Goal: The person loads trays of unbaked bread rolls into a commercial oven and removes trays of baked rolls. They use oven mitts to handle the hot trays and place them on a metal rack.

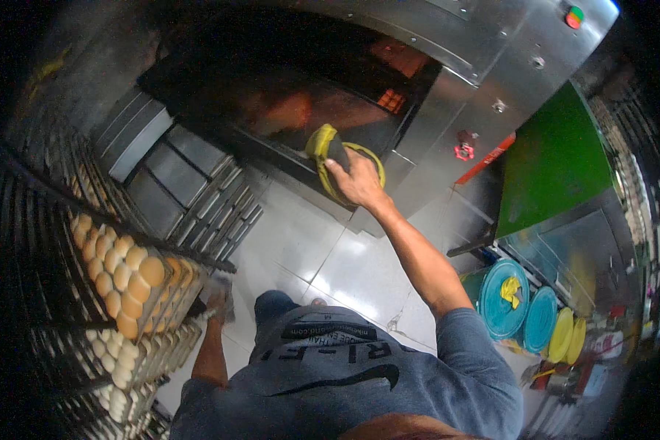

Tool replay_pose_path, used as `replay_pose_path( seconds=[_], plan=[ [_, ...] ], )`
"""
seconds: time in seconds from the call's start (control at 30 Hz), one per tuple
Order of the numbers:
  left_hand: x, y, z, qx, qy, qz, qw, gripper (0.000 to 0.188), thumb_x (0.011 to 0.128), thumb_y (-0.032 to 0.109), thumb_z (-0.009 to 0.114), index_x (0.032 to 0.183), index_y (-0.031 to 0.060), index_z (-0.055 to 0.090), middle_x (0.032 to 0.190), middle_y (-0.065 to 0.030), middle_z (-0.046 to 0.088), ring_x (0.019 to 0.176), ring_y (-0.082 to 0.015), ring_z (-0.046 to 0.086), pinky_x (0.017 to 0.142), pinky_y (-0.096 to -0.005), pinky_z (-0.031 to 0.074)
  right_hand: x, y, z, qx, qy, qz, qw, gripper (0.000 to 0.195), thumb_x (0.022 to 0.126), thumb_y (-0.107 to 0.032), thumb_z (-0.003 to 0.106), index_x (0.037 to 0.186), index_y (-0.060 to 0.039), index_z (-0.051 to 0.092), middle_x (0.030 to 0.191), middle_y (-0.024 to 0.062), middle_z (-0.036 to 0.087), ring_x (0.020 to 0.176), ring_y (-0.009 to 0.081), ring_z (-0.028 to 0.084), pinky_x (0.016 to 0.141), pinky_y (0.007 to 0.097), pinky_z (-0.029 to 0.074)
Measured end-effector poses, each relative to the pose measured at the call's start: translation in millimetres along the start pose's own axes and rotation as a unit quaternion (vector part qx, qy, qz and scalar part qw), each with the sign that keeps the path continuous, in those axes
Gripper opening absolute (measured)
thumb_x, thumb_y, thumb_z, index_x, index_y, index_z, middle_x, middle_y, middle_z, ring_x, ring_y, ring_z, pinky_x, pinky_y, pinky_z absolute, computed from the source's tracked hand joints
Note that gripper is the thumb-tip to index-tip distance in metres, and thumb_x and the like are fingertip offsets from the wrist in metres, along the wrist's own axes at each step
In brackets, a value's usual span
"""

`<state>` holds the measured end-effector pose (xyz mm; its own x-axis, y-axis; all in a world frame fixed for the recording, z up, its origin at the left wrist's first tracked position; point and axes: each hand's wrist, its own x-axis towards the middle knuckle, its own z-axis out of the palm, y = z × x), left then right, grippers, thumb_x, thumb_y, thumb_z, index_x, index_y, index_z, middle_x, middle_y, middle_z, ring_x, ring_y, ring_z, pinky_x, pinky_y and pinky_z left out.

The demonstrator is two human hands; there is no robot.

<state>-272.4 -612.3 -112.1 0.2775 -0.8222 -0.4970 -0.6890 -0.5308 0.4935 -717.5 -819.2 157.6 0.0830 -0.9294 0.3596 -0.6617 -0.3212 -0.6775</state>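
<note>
My right hand (357, 179) reaches forward at the lower edge of an open oven (308, 110). It grips a yellow-and-black cloth pad or glove (323, 144), part of which loops around the hand. A dim orange glow shows inside the dark oven chamber. Low on the left, my left hand (217, 302) is blurred beside a rack. A greyish thing shows by its fingers, but whether the hand holds it is unclear. Closest to that hand are trays of round brown rolls (135, 269), with paler rounds (115, 357) on the levels below.
Stacked dark metal trays (179, 159) stand left of the oven. A red valve knob (464, 151) juts from the steel oven front (445, 104). To the right are a green panel (558, 159) and teal-lidded drums (500, 316), one with a yellow cloth (510, 291) on top. White floor tiles (291, 231) lie between.
</note>
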Motion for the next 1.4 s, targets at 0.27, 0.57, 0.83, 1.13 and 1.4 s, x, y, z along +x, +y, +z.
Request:
replay_pose_path(
  seconds=[0.27,0.57,0.83,1.13,1.4],
  plan=[
    [52.4,132.0,-5.7,-0.018,0.051,0.191,0.98,0.049,0.099,0.02,0.046,0.143,-0.0009,0.042,0.141,-0.0182,0.053,0.129,-0.0285,0.05,0.111,-0.037,0.036,4.1,-10.4,19.4,0.024,0.043,0.069,0.996,0.042,0.095,-0.038,0.06,0.112,0.0004,0.064,0.098,0.0278,0.068,0.096,0.0454,0.064,0.086,0.0481,0.049],
    [124.8,230.3,-31.3,0.385,0.291,0.41,0.774,0.054,0.099,0.014,0.046,0.149,-0.002,0.036,0.147,-0.0163,0.049,0.135,-0.0238,0.047,0.116,-0.0325,0.032,28.3,-15.0,56.8,-0.139,0.053,-0.051,0.988,0.042,0.086,-0.024,0.073,0.118,0.0001,0.063,0.113,0.023,0.064,0.108,0.0408,0.057,0.092,0.0475,0.048],
    [35.2,297.3,-125.7,0.155,0.135,0.446,0.871,0.049,0.091,0.011,0.053,0.138,-0.0014,0.049,0.108,-0.0164,0.068,0.102,-0.024,0.066,0.09,-0.0334,0.053,68.3,-1.3,67.4,-0.29,0.012,-0.087,0.953,0.054,0.092,-0.035,0.067,0.131,0.0005,0.056,0.123,0.0236,0.061,0.114,0.0415,0.054,0.101,0.0468,0.043],
    [-10.3,133.1,-53.2,-0.159,-0.09,0.175,0.967,0.05,0.091,0.014,0.054,0.139,-0.001,0.048,0.11,-0.0166,0.067,0.102,-0.0243,0.065,0.09,-0.0347,0.053,36.1,10.7,46.0,-0.259,-0.137,-0.115,0.949,0.061,0.101,-0.032,0.055,0.147,0.0032,0.039,0.152,0.0217,0.04,0.141,0.0426,0.033,0.117,0.0502,0.028],
    [-125.1,4.3,20.4,-0.453,0.012,-0.122,0.883,0.05,0.092,0.018,0.056,0.139,-0.0002,0.049,0.113,-0.0153,0.066,0.104,-0.0238,0.065,0.091,-0.0355,0.053,29.5,11.3,39.0,-0.204,-0.085,-0.185,0.958,0.07,0.09,-0.04,0.071,0.142,0.0029,0.048,0.148,0.0267,0.043,0.137,0.0421,0.041,0.115,0.0492,0.031]
  ],
)
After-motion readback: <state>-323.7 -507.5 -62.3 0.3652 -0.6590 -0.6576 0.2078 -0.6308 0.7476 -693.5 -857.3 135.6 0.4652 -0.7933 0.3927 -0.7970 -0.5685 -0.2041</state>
